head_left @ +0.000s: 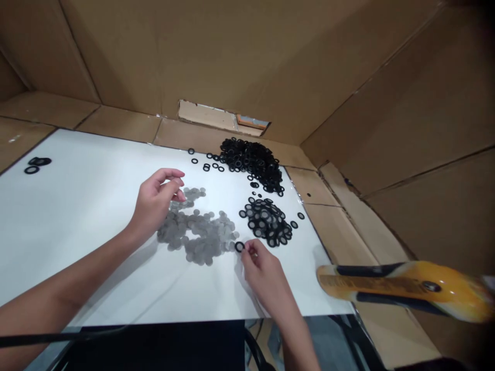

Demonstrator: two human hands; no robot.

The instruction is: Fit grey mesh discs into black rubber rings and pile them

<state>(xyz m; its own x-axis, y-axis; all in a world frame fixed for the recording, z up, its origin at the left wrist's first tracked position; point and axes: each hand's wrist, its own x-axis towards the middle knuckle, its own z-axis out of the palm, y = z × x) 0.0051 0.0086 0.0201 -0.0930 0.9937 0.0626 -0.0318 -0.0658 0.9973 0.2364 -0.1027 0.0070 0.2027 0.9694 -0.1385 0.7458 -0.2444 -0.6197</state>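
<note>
Your right fingers (249, 249) pinch a black ring (240, 247), keep it light; left fingers (175, 182) curled beside gray discs (197, 232), can't tell if holding.

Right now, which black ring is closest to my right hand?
The lone black ring right at your right hand, lying apart from the black pile, beside the gray discs.
</note>
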